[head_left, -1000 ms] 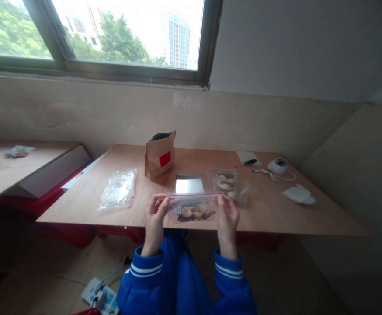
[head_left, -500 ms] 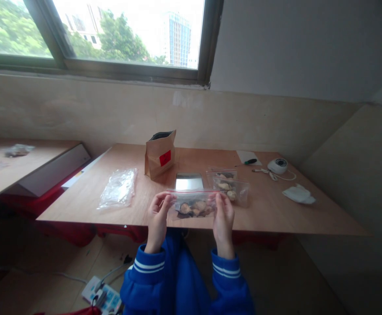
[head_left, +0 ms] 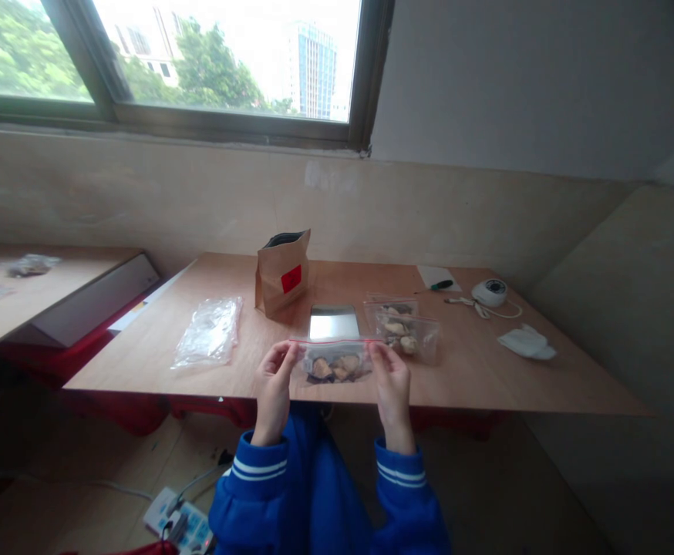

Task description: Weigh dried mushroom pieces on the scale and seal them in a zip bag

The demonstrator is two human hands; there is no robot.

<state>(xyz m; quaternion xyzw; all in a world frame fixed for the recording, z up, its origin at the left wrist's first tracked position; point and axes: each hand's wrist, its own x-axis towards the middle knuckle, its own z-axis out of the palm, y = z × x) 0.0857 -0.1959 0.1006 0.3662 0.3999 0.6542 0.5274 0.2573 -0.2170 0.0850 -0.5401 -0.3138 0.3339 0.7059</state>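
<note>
A small clear zip bag (head_left: 333,362) with a red seal strip and brown and pale dried pieces inside is held upright over the near edge of the wooden table (head_left: 487,370). My left hand (head_left: 274,376) pinches its left top corner. My right hand (head_left: 390,378) pinches the right top corner. Just behind it lies a silver scale (head_left: 333,321). To the right of the scale lie two more filled zip bags (head_left: 407,327).
A brown paper pouch (head_left: 282,271) with a red label stands open behind the scale. A stack of empty clear bags (head_left: 210,331) lies to the left. At the far right are a marker (head_left: 441,285), a white round device (head_left: 490,292) with a cord, and a white tissue (head_left: 527,342).
Both hands have lifted the bag a little and drawn closer together along its top. Its right end has moved left, and the bag looks narrower between the fingers.
</note>
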